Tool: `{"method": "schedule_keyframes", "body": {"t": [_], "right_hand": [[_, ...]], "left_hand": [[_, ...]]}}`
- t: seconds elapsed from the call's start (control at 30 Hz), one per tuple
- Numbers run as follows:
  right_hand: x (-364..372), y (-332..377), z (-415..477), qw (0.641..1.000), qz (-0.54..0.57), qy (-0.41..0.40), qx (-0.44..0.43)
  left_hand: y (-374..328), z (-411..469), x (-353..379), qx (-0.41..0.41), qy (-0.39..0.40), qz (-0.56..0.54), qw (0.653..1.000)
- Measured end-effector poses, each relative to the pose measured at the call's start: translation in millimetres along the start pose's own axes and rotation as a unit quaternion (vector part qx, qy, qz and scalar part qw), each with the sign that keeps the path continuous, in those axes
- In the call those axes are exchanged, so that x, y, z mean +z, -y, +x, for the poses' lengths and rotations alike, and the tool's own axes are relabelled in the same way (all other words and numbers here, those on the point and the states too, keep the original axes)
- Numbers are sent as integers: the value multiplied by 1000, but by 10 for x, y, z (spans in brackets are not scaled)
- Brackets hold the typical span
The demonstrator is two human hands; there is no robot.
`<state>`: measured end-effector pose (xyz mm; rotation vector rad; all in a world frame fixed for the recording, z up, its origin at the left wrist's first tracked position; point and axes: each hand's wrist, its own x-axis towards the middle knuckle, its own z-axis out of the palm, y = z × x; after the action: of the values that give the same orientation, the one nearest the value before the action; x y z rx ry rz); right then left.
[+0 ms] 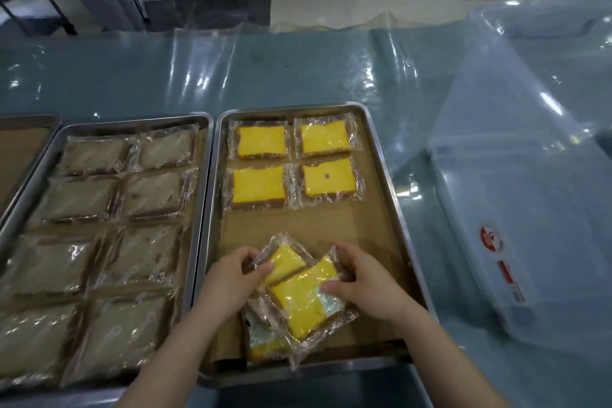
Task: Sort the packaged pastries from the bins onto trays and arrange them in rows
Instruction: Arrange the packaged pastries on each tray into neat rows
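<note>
A steel tray (pixel 381 175) lined with brown paper holds two rows of wrapped yellow pastries (pixel 261 142) at its far end. Over the tray's near end, my left hand (pixel 231 278) pinches the wrapper edge of one yellow pastry (pixel 286 260). My right hand (pixel 364 281) grips the side of a second yellow pastry (pixel 304 301) that overlaps the first. A third wrapped yellow pastry (pixel 265 341) lies partly hidden under them near the tray's front edge.
To the left stands a second tray (pixel 205 156) filled with several wrapped brown pastries (pixel 152 192) in rows. Another tray's corner (pixel 29 119) shows at far left. A clear plastic bin (pixel 530 175) lies at the right on the plastic-covered table.
</note>
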<state>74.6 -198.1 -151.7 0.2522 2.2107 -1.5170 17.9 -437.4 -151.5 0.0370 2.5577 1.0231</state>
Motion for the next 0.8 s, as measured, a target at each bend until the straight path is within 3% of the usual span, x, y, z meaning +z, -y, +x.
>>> {"method": "schedule_keyframes", "body": {"t": [0.1,0.2,0.3,0.4,0.47,0.57,0.63,0.7,0.8], "right_hand": [[-26,-92,-156,999,14,-39,23],[-109,-106,-269,988,72,-132,19],[-247,2,-281,949,208,-236,6],[-358,100,-203,923,160,-349,-32],[-372,162,-128,911,174,-369,-65],[-334,175,-20,923,168,-324,-121],[-288,109,15,948,117,-267,-125],[-264,-2,38,965,-48,-232,-112],[-240,-128,53,930,-298,-189,-100]], "left_hand": [[-28,-33,-82,-6,20,12,1000],[-60,-29,-111,2,21,27,999],[-49,-27,-165,-10,-24,-57,998],[1,15,-281,-62,-91,-145,983],[20,45,-347,-95,-112,-164,976],[34,47,-356,-104,-123,-163,973],[47,23,-322,-100,-142,-159,972],[66,-14,-288,-92,-164,-180,966],[121,-44,-261,-91,-170,-236,952]]}}
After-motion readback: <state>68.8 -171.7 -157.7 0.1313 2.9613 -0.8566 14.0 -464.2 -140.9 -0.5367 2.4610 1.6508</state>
